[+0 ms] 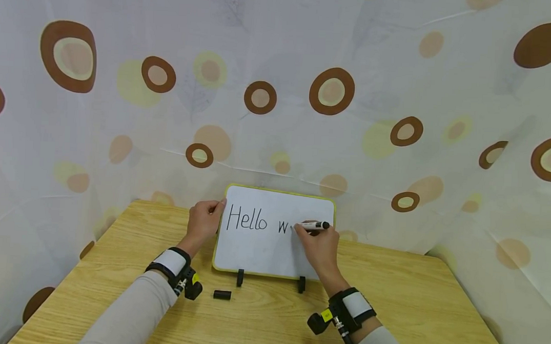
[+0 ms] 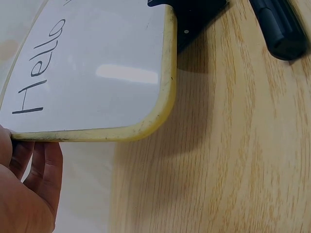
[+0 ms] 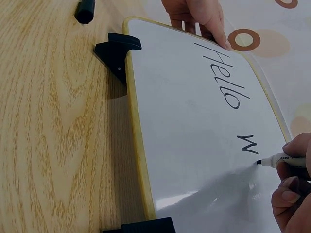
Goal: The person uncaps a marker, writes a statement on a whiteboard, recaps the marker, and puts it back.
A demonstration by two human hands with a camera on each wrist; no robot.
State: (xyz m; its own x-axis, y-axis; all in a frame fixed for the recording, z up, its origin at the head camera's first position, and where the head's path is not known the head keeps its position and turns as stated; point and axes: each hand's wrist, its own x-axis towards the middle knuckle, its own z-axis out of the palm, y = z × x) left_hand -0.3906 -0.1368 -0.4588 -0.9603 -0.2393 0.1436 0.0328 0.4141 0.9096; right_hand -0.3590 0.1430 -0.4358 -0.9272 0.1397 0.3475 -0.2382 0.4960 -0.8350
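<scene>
A whiteboard (image 1: 258,253) with a yellow rim leans back on a black stand, and "Hello w" is written on it in black. My left hand (image 1: 204,221) grips the board's left edge, with the thumb at the rim and the fingers behind it. Between the thumb and fingers of my right hand (image 1: 323,248) is a white marker (image 1: 313,225) with a black end. In the right wrist view the marker's black tip (image 3: 259,162) is at the board's surface, just past the "w". A black marker cap (image 1: 222,295) lies on the table in front of the board.
Two black stand feet, a left foot (image 1: 240,277) and a right foot (image 1: 301,284), hold the board's lower edge. The wooden table (image 1: 408,301) extends to both sides. Behind it hangs a pale curtain (image 1: 290,39) with brown and beige circles.
</scene>
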